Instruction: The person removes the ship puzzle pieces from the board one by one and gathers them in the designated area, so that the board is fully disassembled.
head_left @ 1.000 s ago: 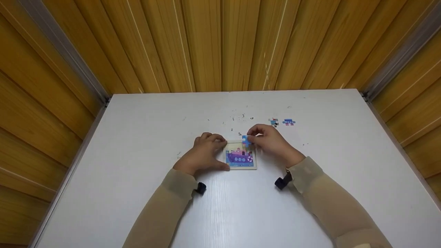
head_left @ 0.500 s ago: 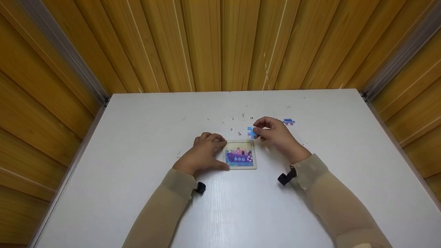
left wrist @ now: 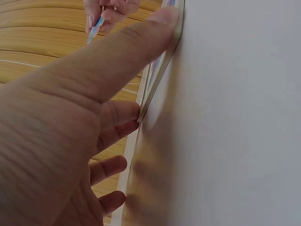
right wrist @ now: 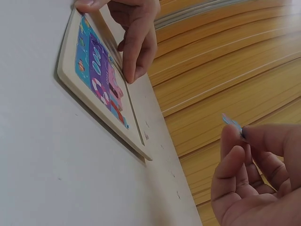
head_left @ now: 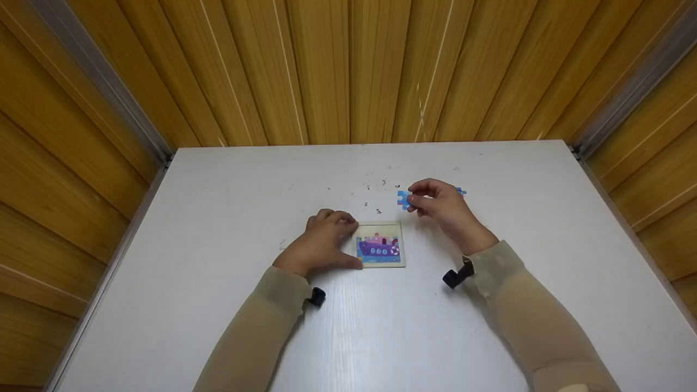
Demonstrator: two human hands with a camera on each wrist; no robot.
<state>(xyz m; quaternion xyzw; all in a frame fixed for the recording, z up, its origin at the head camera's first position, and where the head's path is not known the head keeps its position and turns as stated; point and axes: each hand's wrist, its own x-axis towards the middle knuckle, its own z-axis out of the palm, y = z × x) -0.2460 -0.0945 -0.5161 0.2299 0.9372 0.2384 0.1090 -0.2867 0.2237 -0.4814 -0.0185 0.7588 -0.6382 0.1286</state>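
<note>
A square puzzle board [head_left: 403, 247] with a pale rim lies on the white table, its lower part filled with a purple ship picture, its upper strip bare. My left hand [head_left: 318, 242] grips its left side, thumb at the near corner and fingertip at the far corner; in the left wrist view the thumb [left wrist: 127, 52] presses the rim [left wrist: 162, 70]. Beyond the board's far right corner, my right hand [head_left: 446, 212] pinches a blue puzzle piece [head_left: 403, 200] above the table. The right wrist view shows this piece [right wrist: 230, 121] edge-on between thumb and finger.
Behind my right hand, another blue piece [head_left: 461, 191] shows partly on the table [head_left: 245, 190]. Small dark marks dot the tabletop beyond the board. Wood-patterned walls [head_left: 326, 71] stand at the back and sides.
My right hand has moved away from the board, back and to the right, with the blue piece, and now covers the loose pieces there partly or fully. My left hand has stayed on the board.
</note>
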